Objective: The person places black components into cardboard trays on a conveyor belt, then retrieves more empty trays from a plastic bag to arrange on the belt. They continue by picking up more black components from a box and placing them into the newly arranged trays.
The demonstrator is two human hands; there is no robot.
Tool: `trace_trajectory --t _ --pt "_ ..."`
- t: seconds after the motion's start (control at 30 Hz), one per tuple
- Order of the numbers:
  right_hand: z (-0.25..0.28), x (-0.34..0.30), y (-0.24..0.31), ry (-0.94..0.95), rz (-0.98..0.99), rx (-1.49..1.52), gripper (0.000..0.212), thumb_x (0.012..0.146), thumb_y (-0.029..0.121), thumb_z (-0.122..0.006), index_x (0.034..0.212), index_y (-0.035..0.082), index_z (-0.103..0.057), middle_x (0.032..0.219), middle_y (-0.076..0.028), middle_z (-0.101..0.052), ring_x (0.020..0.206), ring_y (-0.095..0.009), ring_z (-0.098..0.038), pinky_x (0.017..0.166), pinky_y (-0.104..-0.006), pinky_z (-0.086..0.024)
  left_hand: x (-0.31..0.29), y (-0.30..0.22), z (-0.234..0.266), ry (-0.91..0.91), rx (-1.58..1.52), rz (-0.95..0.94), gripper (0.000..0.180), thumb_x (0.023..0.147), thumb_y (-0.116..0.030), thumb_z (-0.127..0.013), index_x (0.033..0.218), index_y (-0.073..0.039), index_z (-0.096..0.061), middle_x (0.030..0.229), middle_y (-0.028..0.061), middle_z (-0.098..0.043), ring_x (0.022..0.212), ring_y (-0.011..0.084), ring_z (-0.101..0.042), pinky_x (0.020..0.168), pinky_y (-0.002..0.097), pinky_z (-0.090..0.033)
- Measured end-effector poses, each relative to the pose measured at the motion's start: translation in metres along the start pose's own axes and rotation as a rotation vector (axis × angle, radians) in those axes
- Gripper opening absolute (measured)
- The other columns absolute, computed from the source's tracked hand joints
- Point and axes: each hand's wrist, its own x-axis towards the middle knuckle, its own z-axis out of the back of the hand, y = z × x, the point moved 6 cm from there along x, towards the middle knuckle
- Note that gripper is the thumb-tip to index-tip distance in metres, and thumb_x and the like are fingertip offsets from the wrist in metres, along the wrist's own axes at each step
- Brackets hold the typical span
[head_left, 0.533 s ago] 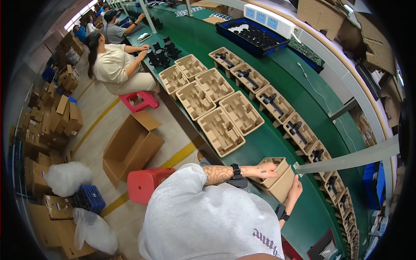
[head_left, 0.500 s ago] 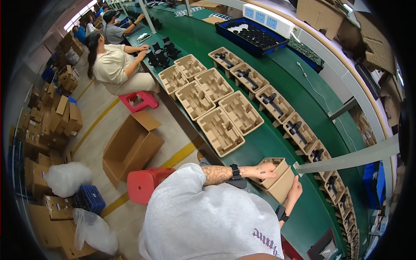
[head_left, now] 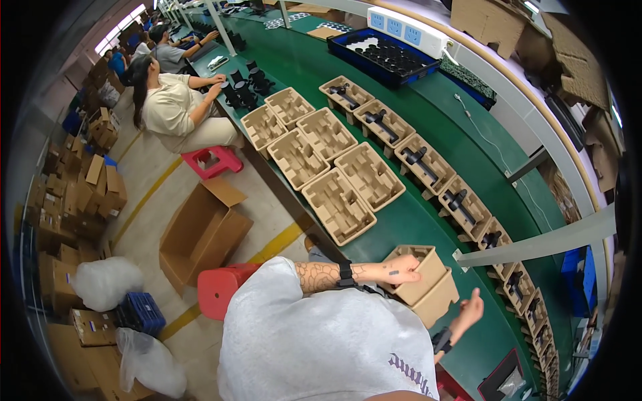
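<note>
My left hand (head_left: pixel 401 269) is closed over the edge of a tan moulded-pulp tray (head_left: pixel 425 286), which stands tilted on the green bench. Against it lies a second pulp tray (head_left: pixel 438 304), partly hidden by the first. Just right of these trays, my right hand (head_left: pixel 471 308) is raised with a finger extended, touching nothing. Farther along the bench sit several open pulp trays (head_left: pixel 338 208) in two rows, their moulded hollows facing up.
A curving line of pulp trays (head_left: pixel 426 162) holding black parts runs along the right. A metal post (head_left: pixel 542 247) crosses above it. Beyond are a blue bin (head_left: pixel 384 59) and a power strip (head_left: pixel 408 28). A co-worker (head_left: pixel 172 100) sits far left; a red stool (head_left: pixel 221 292) stands nearer.
My right hand has come off the tray and moved right. My left hand keeps its grip while the trays have shifted slightly.
</note>
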Motion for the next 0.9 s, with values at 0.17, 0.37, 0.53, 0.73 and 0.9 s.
trace_trajectory --t 0.17,0.37,0.53,0.73,0.9 --pt "-0.021 -0.055 0.107 0.42 0.561 -0.352 0.076 0.069 0.03 -0.073 0.131 0.004 -0.038 0.124 -0.012 -0.047 0.116 -0.024 -0.046 0.097 -0.0389 -0.035 0.001 -0.013 0.009 -0.002 -0.072 -0.082 0.023 0.084 -0.02 -0.056 0.075 0.001 -0.057 0.058 0.0 -0.052 0.051 0.0066 -0.048 0.043 0.0249 -0.038" --pt "-0.089 -0.13 0.124 0.759 0.92 -1.061 0.125 0.037 0.034 -0.085 0.14 0.009 -0.019 0.14 -0.02 -0.024 0.129 -0.04 -0.023 0.104 -0.0484 -0.024 0.01 -0.014 0.013 0.06 -0.231 -0.06 0.021 0.086 -0.019 -0.053 0.082 0.001 -0.057 0.064 -0.0021 -0.054 0.054 0.0066 -0.048 0.045 0.0242 -0.038" --pt "-0.089 -0.131 0.117 0.747 1.079 -0.948 0.122 0.036 0.031 -0.082 0.14 0.01 -0.022 0.132 -0.025 -0.03 0.119 -0.041 -0.033 0.098 -0.0483 -0.03 0.007 -0.029 0.012 -0.007 -0.009 -0.224 0.024 0.081 -0.019 -0.056 0.076 0.005 -0.056 0.061 0.0074 -0.056 0.051 0.0139 -0.051 0.045 0.0304 -0.039" --pt "-0.079 -0.141 0.131 0.804 1.028 -1.032 0.118 0.037 0.03 -0.08 0.139 0.011 -0.024 0.129 -0.025 -0.032 0.116 -0.041 -0.035 0.097 -0.0469 -0.031 -0.001 -0.038 0.012 -0.086 0.163 -0.148 0.028 0.076 -0.021 -0.057 0.073 0.007 -0.055 0.057 0.0175 -0.054 0.052 0.0199 -0.054 0.048 0.034 -0.041" --pt "-0.03 -0.104 0.127 0.556 0.958 -0.974 0.117 0.039 0.032 -0.081 0.14 0.013 -0.025 0.132 -0.025 -0.029 0.12 -0.042 -0.032 0.099 -0.0484 -0.028 -0.018 -0.065 0.032 -0.284 0.291 -0.11 0.025 0.074 -0.021 -0.053 0.068 0.003 -0.054 0.059 0.0193 -0.055 0.053 0.0286 -0.056 0.051 0.0386 -0.043"
